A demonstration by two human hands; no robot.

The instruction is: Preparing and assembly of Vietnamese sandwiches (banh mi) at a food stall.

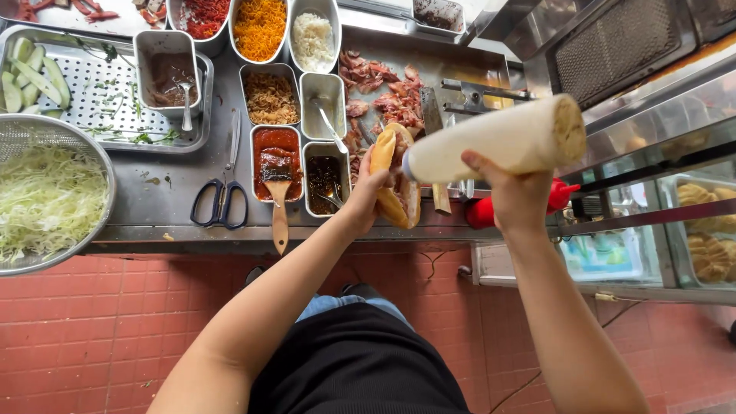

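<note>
Centre of frame: left hand [366,195] gripped a split roll [392,180] above the bench [165,195] edge, fingers wrapped around its left side, cut opening facing right. Roll's long axis ran near vertical in frame. Right hand [512,192] clamped a pale squeeze bottle [494,142], tilted, its long axis pointing down-left; nozzle sat just beside the roll's upper opening. Scissors [221,201] lay lower left.

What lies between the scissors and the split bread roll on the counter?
In the head view, a red sauce tin with a wooden-handled brush, then a dark sauce tin, separate scissors from roll.
</note>
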